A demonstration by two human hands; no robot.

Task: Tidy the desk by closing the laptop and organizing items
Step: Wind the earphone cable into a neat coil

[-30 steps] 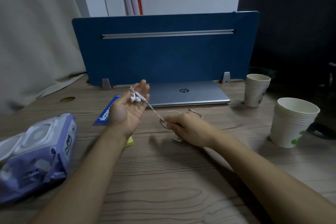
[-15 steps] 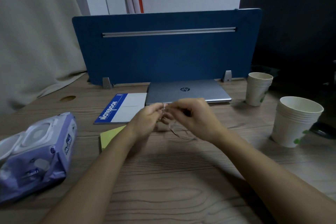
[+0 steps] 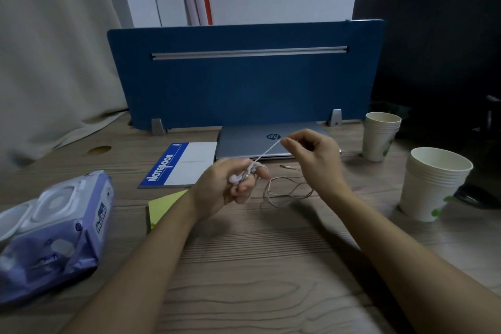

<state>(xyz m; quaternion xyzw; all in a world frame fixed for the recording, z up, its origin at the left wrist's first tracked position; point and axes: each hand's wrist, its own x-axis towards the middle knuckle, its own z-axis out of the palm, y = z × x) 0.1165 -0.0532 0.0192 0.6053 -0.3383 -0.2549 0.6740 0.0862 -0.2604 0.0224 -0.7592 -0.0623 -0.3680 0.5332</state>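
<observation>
The laptop point(image 3: 273, 142) lies shut and flat at the back of the tabletop point(image 3: 244, 266), just in front of the blue divider point(image 3: 244, 76), so that part of the tidy looks done. Now it's the earphones point(image 3: 238, 177): the left hand point(image 3: 227, 187) has its fingers curled round the white buds and the first turns of cord, while the right hand point(image 3: 311, 149) pinches the cord point(image 3: 267, 153) higher up and pulls it taut between the two, over the laptop's front edge. My read is a coil being wound. Plenty is left, though: a loose tangle of cord point(image 3: 287, 192) sits on the wood between the wrists, and the plug end point(image 3: 287, 167) rests just beyond it.

Around them, the notebook point(image 3: 184, 165) lies just beside the laptop's left edge, a yellow sticky pad point(image 3: 162, 205) shows partly under the left forearm, a pack of wipes point(image 3: 54, 230) sprawls at the left, and two stacks of paper cups point(image 3: 433, 184) stand well apart on the right. Those look not yet sorted, by my judgement.
</observation>
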